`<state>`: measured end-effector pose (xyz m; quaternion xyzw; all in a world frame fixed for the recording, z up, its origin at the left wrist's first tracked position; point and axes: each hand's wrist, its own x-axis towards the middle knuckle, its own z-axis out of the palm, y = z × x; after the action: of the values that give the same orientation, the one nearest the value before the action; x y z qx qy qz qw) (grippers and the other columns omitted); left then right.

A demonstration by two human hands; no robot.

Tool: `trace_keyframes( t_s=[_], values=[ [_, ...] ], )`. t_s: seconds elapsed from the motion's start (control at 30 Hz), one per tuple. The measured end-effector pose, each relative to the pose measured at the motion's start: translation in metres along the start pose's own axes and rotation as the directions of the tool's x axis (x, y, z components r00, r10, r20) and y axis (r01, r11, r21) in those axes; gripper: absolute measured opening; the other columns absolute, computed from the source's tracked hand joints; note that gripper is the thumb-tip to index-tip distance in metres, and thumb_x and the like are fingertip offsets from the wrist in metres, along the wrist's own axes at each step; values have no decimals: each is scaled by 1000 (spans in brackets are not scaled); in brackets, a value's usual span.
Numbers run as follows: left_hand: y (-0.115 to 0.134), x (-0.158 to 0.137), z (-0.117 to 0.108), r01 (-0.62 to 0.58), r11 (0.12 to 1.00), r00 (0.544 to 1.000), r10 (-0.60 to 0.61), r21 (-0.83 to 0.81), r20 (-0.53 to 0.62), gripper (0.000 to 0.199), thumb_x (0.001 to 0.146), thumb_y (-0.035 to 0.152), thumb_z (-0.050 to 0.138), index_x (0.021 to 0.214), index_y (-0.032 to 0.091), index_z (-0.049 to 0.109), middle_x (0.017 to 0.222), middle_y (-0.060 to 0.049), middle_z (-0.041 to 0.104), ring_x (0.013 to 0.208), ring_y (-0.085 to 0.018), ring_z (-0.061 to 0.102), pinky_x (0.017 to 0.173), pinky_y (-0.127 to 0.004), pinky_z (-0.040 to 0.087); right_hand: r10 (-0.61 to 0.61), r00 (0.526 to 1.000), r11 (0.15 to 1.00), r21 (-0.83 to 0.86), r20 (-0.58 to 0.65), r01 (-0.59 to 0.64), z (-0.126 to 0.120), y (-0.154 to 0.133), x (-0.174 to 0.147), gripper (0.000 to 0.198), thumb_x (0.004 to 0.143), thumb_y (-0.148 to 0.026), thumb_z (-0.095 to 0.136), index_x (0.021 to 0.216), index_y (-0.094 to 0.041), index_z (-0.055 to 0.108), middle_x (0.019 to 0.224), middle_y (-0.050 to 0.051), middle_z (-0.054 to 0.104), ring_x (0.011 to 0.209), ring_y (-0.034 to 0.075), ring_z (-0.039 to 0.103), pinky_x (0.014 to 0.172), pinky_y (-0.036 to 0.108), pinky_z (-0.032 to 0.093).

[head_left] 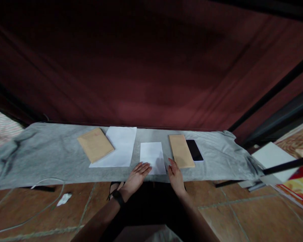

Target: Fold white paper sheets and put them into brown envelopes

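A small white sheet of paper (pixel 151 153), perhaps folded, lies on the grey cloth in front of me. My left hand (pixel 139 173) rests on its lower left corner with the fingers stretched out flat. Just off the paper's right edge is my right hand (pixel 174 171), its fingers extended and apart, holding nothing. To the right of that hand lies a brown envelope (pixel 181 151), with a dark-screened phone (pixel 194 150) against its far side. On the left, another brown envelope (pixel 95 144) overlaps a larger white sheet (pixel 122 144).
The grey cloth (pixel 53 151) covers a long narrow table before a dark red curtain (pixel 146 84). Black bars (pixel 275 90) rise at the right. Below left, a white cable (pixel 45 210) and a crumpled tissue (pixel 64 199) lie on the tiled floor. A colourful box (pixel 299 188) sits far right.
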<state>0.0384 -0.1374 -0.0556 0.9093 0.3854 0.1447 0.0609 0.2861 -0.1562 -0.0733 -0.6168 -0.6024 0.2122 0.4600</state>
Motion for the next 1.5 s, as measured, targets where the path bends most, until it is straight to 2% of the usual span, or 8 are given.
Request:
trace_keyframes(
  t_s=[0.1,0.23,0.43,0.77,0.97,1.07,1.3,1.5],
  values=[
    [-2,1,-1,3,1000,1000,-3,3,-13,52,91,3,44,135,25,60,145,-6,58,138,-18,50,122,-44,32,-153,974,971,-157,166,179,-4,-15,8,46,101,-34,40,143,-23,55,137,9,64,127,24,60,109,45,50],
    [-3,0,2,2,1000,1000,-2,-21,-17,51,92,5,43,137,23,59,146,-9,56,139,-19,49,120,-45,35,-307,838,874,-216,451,436,16,-30,22,44,104,-34,40,144,-24,54,147,4,56,138,19,51,116,39,44],
    [-8,-2,5,-20,997,1000,20,-76,-8,56,91,4,44,141,23,55,145,-8,58,138,-20,49,120,-47,37,-398,689,729,-247,606,638,55,-25,49,41,105,-27,38,141,-22,56,151,4,52,142,17,45,121,41,36],
    [-9,-4,3,23,991,1000,-24,-129,-12,52,93,7,43,140,24,56,150,-5,53,142,-17,45,120,-45,37,-302,804,719,-431,513,545,78,-17,105,43,105,-33,39,145,-24,52,156,5,45,144,23,42,120,45,34],
    [-8,-4,2,23,992,1000,-22,-121,7,52,93,5,42,140,22,55,150,-6,53,144,-18,42,120,-45,36,-252,865,753,-473,434,457,80,-18,101,44,105,-34,40,145,-20,52,155,9,46,144,23,43,119,45,34],
    [-8,-3,2,20,992,999,-16,-121,29,54,93,3,40,142,21,53,151,-6,52,144,-17,42,120,-45,36,-268,847,748,-455,460,484,68,-14,79,44,104,-33,41,144,-20,53,156,10,45,145,24,41,119,47,34],
    [-8,-3,-4,22,990,998,-14,-139,53,56,92,4,41,144,21,51,152,-7,50,143,-17,43,121,-44,35,-366,696,718,-289,618,634,7,-2,15,52,102,-37,49,151,-20,44,161,10,36,149,24,34,121,47,33],
    [-8,10,-19,68,979,994,-50,-191,97,44,100,35,49,142,23,53,151,-7,51,142,-20,45,121,-42,34,-356,708,741,-278,610,611,-6,-4,1,59,95,-30,58,152,-24,42,161,8,35,147,25,37,122,48,32]
  ],
)
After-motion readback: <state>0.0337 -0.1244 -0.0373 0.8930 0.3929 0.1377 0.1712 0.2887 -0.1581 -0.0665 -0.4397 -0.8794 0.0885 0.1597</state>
